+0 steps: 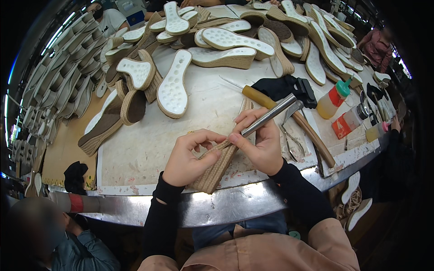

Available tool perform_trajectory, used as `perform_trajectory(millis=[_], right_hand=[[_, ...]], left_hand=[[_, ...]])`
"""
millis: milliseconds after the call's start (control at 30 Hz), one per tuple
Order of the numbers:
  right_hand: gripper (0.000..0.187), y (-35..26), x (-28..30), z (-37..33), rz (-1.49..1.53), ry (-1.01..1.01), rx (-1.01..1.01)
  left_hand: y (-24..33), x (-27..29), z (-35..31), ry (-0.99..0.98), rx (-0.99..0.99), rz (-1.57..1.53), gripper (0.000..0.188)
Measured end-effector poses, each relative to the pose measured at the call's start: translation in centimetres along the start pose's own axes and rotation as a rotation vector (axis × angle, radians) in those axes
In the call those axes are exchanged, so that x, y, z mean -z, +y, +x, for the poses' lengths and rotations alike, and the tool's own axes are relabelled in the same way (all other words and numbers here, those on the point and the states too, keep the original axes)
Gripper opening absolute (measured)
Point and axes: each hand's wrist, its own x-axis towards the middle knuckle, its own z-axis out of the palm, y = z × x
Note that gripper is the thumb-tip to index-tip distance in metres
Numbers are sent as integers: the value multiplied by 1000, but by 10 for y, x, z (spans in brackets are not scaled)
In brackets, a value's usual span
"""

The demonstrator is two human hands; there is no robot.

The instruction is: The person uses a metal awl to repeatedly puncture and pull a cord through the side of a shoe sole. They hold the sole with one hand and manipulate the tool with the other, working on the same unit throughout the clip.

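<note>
A jute-braided wedge sole (216, 174) lies on its side at the table's front edge, its narrow end pointing away from me. My left hand (192, 156) grips its left side, with thumb and fingers pinching at the braid. In my right hand (260, 147) is a silver metal rod-shaped tool (271, 115), slanting up to the right. The thumb of that hand presses at the sole's edge, and its fingers curl around the tool. The tool's working end is hidden by my fingers. Just beyond lies an awl (258, 96) with a yellowish wooden handle.
Many white-topped wedge soles (174, 88) are heaped at the back. A hammer (313, 139), pliers (289, 141), black fabric (275, 88), a green-capped bottle (332, 100) and a red-labelled bottle (348, 123) lie right. Racked soles (68, 77) stand left. A person (68, 239) sits at lower left.
</note>
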Motion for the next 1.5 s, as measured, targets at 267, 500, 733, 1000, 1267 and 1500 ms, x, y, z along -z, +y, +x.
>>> perform_trajectory(millis=[267,500,733,1000,1267,1500], right_hand=[[37,-2,-5,-4,128,41,-72],[36,-3,-7,-6,138,75,-84],[34,1,-1,-1,79,16,-34],[32,2,-5,-5,47,40,-12],[32,-4,6,9,278,104,-76],[32,-3,18,15,226,4,-44]], left_hand=[[2,0,1,-4,-15,8,22],[2,-1,2,-18,30,1,20],[-5,-1,2,-34,41,-159,18],[-3,1,2,-43,-18,17,17],[0,0,3,-20,-5,67,18],[6,0,3,-46,-21,68,22]])
